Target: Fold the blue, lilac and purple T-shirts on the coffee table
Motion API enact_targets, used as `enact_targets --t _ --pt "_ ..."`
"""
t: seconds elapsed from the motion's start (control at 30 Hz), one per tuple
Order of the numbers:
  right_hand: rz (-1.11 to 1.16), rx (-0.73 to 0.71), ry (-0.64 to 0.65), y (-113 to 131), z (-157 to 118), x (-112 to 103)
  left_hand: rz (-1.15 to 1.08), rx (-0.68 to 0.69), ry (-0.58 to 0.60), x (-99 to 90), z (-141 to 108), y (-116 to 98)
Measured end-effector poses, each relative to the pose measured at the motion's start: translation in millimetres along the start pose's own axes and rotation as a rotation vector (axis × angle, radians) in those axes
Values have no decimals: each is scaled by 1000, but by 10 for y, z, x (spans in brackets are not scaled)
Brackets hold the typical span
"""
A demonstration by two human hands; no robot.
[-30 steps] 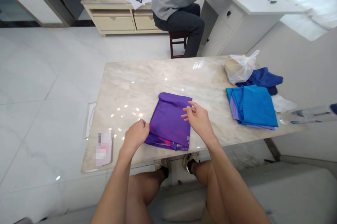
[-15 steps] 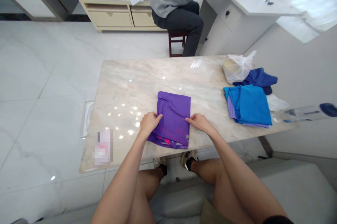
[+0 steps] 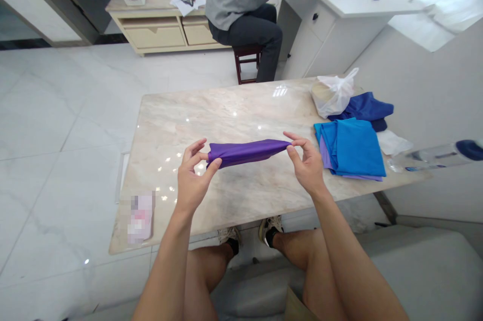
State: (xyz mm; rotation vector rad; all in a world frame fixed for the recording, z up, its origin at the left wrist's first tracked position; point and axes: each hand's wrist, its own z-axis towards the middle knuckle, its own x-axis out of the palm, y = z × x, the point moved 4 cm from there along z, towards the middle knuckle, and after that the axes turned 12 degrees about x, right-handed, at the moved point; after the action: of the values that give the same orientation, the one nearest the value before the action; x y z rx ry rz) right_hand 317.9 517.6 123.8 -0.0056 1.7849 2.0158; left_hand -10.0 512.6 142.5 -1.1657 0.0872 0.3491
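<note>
Over the marble table (image 3: 211,104), a purple cloth (image 3: 245,153) is held up off the top, drawn into a narrow band between the hands, just left of a stack of blue clothes (image 3: 350,147); the left hand (image 3: 192,175) and right hand (image 3: 306,166) rise on bent arms, the fingertips (image 3: 290,136) and thumbs of each closed in a pinch on one end. This looks like a step of folding; the next move seems to call for laying the cloth flat on the table.

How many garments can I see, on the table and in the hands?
At least 3: a purple garment between left hand and right hand, bright blue garment, navy garment behind it. A lavender layer under the blue may be a fourth; more may be hidden.
</note>
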Motion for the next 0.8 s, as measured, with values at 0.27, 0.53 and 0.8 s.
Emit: enact_targets --t 0.27,0.53,0.8 --pt "68 259 27 -297 12 46 -68 -328 45 87 -149 -24" --pt "-537 573 104 -1077 92 -41 426 -345 153 244 -142 58" --pt "-764 649 409 -925 -151 220 275 -290 162 356 -119 -89"
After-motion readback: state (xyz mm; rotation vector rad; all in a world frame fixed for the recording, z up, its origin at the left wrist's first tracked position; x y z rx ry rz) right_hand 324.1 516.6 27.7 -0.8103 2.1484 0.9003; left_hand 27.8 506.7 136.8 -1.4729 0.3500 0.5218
